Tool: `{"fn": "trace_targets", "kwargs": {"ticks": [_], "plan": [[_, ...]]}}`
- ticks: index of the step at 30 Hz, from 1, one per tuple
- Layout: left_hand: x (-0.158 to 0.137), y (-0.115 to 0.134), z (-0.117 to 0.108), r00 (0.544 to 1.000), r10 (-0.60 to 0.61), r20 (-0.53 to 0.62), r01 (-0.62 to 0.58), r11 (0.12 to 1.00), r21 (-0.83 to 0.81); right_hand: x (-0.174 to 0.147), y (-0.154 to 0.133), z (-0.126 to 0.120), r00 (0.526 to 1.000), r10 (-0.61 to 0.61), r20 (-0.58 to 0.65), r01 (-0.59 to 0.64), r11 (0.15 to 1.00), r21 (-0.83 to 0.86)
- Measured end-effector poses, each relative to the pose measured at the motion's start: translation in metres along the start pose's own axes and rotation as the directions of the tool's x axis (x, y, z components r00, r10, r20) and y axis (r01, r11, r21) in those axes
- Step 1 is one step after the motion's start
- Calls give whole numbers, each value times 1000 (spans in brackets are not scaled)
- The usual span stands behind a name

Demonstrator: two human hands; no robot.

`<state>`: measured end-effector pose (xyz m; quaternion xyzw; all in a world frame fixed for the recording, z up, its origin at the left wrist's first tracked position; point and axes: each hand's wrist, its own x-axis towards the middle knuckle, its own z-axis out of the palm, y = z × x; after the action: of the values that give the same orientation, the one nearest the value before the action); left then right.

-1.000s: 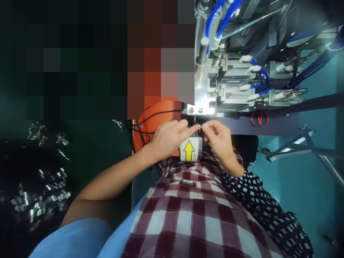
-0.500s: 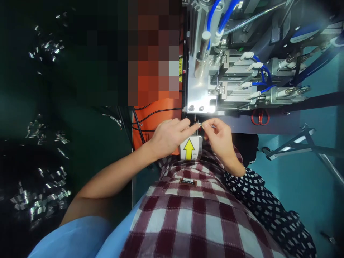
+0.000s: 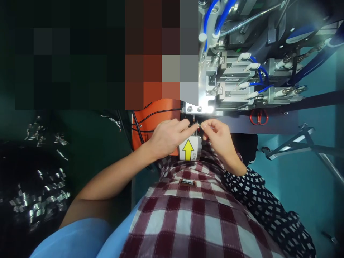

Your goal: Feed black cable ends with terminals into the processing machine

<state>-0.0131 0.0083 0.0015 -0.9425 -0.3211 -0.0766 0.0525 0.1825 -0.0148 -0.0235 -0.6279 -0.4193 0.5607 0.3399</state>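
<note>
Wire [image 3: 199,125], tiny with a red part, sits at frame centre under the machine [image 3: 228,86], pinched between left hand [image 3: 168,138] and right hand [image 3: 219,138]. Likely light, bendy, delicate; best gripped by fingertips near its end.

Dark bench [image 3: 88,143] carries scattered metal pieces [image 3: 40,200].

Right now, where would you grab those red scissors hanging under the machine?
Take the red scissors by the two looped handles, coming from below. The loops hang down in the open, while the blade end points up under the dark ledge and cannot be seen.
</note>
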Motion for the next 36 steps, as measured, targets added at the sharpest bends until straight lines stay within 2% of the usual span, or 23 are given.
{"fn": "trace_targets", "kwargs": {"ticks": [3,6,8,10,12,14,16,18,19,22,23,25,29,36], "plan": [[0,0,0,1000,-5,11,6,1000,-8,-3,0,1,991,-116,-62,107,985,-133],[0,0,0,1000,-11,18,12,1000,-19,-8,-2,5,944,-307,-123,247,901,-357],[0,0,0,1000,-15,22,15,1000,-22,-9,-3,7,911,-383,-150,284,849,-446],[0,1,0,999,-14,34,15,1000,-25,-7,-5,7,931,-333,-148,253,882,-397],[0,1,0,999,-13,46,15,999,-32,-5,-5,6,982,-172,-71,150,958,-245],[0,1,0,999,-14,51,16,999,-40,-5,-5,6,995,-98,-25,92,980,-174],[0,1,0,999,-13,44,15,999,-40,-6,-5,8,972,-206,-111,169,946,-278],[0,1,-1,1000,-6,23,7,999,-32,-8,-6,9,923,-334,-193,240,888,-392],[1,1,-1,1000,-2,10,3,1000,-28,-8,-6,9,926,-325,-191,235,894,-382],[1,1,0,1000,4,-13,-5,1000,-29,-5,-5,5,995,-79,-59,72,991,-115],[1,1,0,1000,4,-11,-4,999,-34,-4,-4,4,1000,-9,-6,9,1000,-21],[1,0,0,1000,0,-4,0,999,-43,-1,-2,1,998,47,46,-52,993,107],[0,-1,1,1000,9,-4,-10,998,-54,0,3,0,999,21,44,-29,981,191],[-1,-1,2,999,-12,43,15,997,-77,-1,4,-3,998,-61,21,58,989,135]]}}
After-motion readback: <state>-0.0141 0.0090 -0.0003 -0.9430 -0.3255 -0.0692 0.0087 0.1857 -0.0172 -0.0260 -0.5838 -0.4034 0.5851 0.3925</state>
